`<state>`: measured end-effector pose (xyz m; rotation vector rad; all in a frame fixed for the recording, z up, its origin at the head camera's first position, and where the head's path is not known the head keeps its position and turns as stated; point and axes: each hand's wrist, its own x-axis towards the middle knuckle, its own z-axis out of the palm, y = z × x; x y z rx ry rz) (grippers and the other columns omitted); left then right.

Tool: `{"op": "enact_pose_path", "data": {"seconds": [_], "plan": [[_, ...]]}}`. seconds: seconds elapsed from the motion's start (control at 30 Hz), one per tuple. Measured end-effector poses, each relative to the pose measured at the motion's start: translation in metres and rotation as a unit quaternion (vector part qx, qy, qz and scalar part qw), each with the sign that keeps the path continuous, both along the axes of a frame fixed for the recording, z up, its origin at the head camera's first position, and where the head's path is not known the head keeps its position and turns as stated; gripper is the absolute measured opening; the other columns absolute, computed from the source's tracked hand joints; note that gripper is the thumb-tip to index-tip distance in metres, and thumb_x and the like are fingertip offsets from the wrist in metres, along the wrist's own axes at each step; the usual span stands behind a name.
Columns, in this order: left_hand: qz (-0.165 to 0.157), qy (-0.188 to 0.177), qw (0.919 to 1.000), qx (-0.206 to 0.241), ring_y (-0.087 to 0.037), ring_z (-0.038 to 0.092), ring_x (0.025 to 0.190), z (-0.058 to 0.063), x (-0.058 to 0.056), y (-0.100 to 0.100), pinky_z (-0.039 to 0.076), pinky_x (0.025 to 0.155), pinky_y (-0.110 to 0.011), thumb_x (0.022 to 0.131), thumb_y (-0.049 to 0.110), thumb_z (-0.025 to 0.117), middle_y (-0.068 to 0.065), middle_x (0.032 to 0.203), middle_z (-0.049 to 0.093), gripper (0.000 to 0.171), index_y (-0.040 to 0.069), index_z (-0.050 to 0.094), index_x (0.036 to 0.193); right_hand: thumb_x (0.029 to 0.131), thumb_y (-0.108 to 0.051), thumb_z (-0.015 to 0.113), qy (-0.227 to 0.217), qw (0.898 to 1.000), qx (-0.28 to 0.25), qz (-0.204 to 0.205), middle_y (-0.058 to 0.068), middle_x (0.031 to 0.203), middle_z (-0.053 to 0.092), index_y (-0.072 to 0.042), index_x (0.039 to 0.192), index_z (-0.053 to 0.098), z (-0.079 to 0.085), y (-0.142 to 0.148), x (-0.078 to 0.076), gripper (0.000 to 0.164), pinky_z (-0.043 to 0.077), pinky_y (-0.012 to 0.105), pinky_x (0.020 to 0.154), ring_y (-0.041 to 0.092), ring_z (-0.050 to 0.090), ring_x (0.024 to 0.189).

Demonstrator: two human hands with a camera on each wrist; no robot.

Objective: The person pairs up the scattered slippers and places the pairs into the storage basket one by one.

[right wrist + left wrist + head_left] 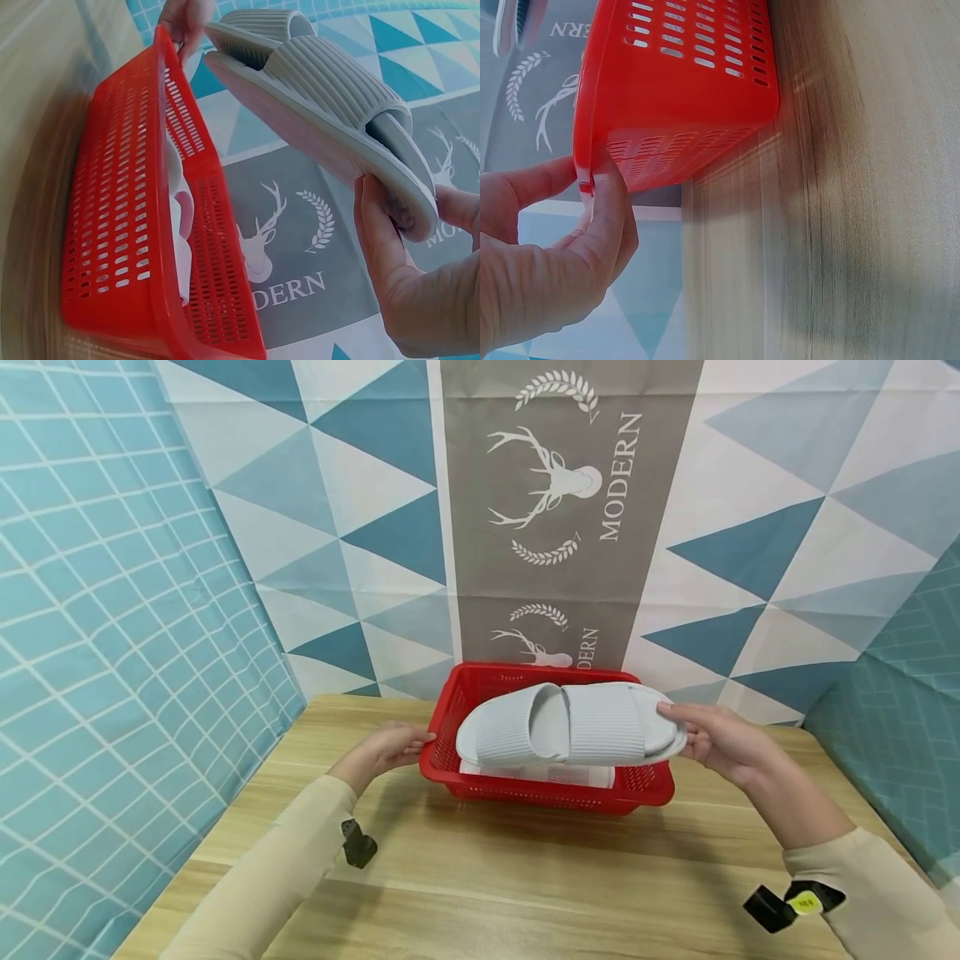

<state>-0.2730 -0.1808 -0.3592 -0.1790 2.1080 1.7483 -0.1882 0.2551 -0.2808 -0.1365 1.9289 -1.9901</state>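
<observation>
A pair of light grey ribbed slippers [607,727], fitted into each other, is held above the red perforated basket [652,789]. My right hand [727,747] grips the pair at its right end, thumb on one face and fingers on the other, as the right wrist view shows. At the basket's left end, my left hand [392,746] pinches the rim; in the left wrist view the thumb and fingers [611,217] close on the red basket edge [589,97]. Inside the basket lie more pale slippers [596,777], partly hidden by the held pair.
The basket stands on a wooden tabletop [480,885], close to a patterned back cloth [555,485]. A blue grid cloth [97,610] hangs along the left side, and a teal cloth [900,710] on the right. Each forearm carries a small black camera.
</observation>
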Motion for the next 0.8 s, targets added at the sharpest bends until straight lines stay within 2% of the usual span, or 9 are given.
{"op": "enact_pose_path", "data": {"seconds": [0.5,0.8], "plan": [[-0.007,0.001,1.0000,0.005,-0.008,0.065,0.078,0.000,0.003,0.000,0.059,0.076,-0.022,0.096,0.006,0.052,-0.001,0.088,0.065,0.039,-0.013,0.049,0.130,0.098,-0.023,0.054,-0.019,0.999,-0.032,-0.013,-0.009,0.096,0.072,-0.024,0.098,0.069,0.007,-0.006,-0.001,0.015,0.058,0.021,0.080,0.008,0.070,0.086],[-0.004,0.003,0.9999,0.009,-0.008,0.065,0.078,-0.001,0.001,-0.001,0.059,0.076,-0.022,0.096,0.007,0.052,-0.001,0.088,0.064,0.038,-0.012,0.050,0.128,0.097,-0.025,0.056,-0.017,1.000,-0.011,-0.019,-0.009,0.095,0.071,-0.024,0.098,0.067,0.010,-0.012,-0.004,0.011,0.058,0.020,0.079,0.008,0.069,0.086]]}}
